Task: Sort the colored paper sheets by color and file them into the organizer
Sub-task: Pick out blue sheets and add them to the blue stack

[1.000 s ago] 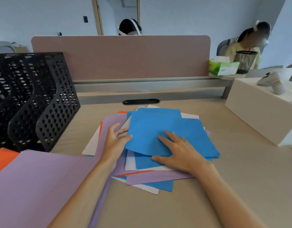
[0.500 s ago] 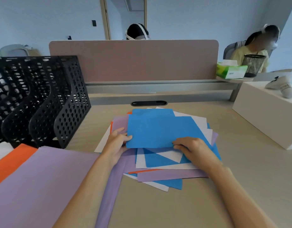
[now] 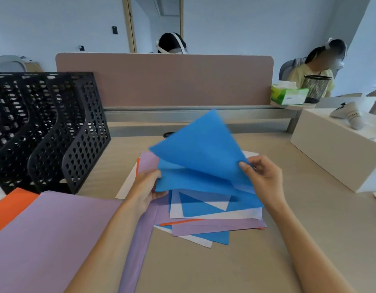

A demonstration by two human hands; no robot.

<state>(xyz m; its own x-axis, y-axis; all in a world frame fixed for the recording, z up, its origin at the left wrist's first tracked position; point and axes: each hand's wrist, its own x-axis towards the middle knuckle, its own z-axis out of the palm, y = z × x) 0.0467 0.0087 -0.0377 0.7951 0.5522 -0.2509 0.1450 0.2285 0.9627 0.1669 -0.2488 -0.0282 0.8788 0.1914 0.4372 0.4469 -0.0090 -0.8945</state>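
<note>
A mixed pile of blue, white, purple and orange sheets (image 3: 204, 225) lies on the desk in front of me. My right hand (image 3: 261, 178) pinches the right edge of a blue sheet (image 3: 202, 151) and holds it tilted up off the pile. My left hand (image 3: 145, 188) grips the left edge of a second blue sheet (image 3: 191, 180) lying just beneath. At the left stands the black perforated organizer (image 3: 56, 132) with several upright slots. Near it lie a purple stack (image 3: 51, 233) and an orange stack (image 3: 11, 206).
A pink divider panel (image 3: 163, 79) closes the back of the desk. A white box (image 3: 339, 149) sits at the right. Behind it are a green tissue box (image 3: 288, 95) and a mesh cup (image 3: 315, 87). Two people sit beyond the divider.
My right hand went from pressing flat on the blue sheets to pinching the top sheet's edge and lifting it. My left hand took hold of the lower blue sheet's edge.
</note>
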